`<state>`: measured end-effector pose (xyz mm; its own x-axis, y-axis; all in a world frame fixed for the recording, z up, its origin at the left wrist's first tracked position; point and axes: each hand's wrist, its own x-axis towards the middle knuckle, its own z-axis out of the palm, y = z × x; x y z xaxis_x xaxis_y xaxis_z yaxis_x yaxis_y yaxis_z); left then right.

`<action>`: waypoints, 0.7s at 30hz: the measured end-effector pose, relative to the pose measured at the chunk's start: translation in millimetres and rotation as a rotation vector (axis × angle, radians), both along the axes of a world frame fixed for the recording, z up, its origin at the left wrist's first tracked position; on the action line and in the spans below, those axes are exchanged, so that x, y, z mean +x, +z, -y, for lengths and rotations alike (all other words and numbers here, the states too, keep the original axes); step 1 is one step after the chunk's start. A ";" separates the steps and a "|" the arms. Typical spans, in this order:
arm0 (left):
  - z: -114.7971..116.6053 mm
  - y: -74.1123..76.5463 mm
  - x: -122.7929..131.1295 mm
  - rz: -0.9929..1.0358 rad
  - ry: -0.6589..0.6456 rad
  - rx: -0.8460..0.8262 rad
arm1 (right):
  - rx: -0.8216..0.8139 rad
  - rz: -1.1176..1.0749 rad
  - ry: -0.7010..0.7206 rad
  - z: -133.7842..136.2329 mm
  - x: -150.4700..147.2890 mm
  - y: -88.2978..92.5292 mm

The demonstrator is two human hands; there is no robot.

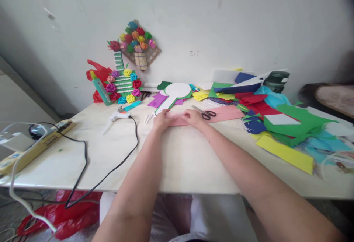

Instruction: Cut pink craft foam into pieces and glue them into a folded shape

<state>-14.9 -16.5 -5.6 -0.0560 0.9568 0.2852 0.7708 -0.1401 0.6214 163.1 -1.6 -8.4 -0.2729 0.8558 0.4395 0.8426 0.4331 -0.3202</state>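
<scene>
My left hand (162, 119) is closed on the left end of a pink strip of crepe-like paper (177, 119) lying low over the table. Farther right along that strip, my right hand (194, 118) pinches it, fingertips pressed together. Black-handled scissors (208, 115) lie just beyond my right hand, on a longer pink paper piece (228, 113). Behind my hands is a white paddle-shaped cutout with a round top (174, 90), edged in green. Small white sticks (146, 119) sit to the left of my left hand.
A white glue gun (117, 116) with a black cord rests at left, near a power strip (41, 144). A guitar shape with paper flowers (123, 80) and a green bottle (101, 91) stand behind. Coloured paper and felt sheets (298, 124) pile up at right.
</scene>
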 end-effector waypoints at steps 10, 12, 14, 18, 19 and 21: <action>4.7 1.3 -1.2 0.530 -0.169 0.043 | -0.131 -0.362 0.145 -4.1 -4.7 -4.5; 5.6 0.8 -0.2 0.534 -0.183 0.037 | -0.144 -0.409 0.166 -7.8 -7.3 -4.2; 6.3 0.1 1.8 0.496 -0.192 0.036 | -0.165 -0.424 0.174 -12.2 -9.6 -1.9; 6.8 2.5 4.7 0.349 -0.079 0.097 | -0.203 -0.393 0.162 -21.2 -14.5 2.2; 6.9 4.4 3.6 0.306 0.007 0.116 | -0.197 -0.399 0.154 -22.8 -15.9 1.4; 6.9 9.3 -2.3 0.210 0.247 0.134 | -0.178 -0.434 0.132 -24.8 -18.7 -3.1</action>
<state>-17.2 -23.4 3.7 -0.3522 0.8618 0.3649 0.6490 -0.0560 0.7587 144.4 23.2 -11.4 -0.2080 0.8983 0.3871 0.5564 0.4342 -0.7084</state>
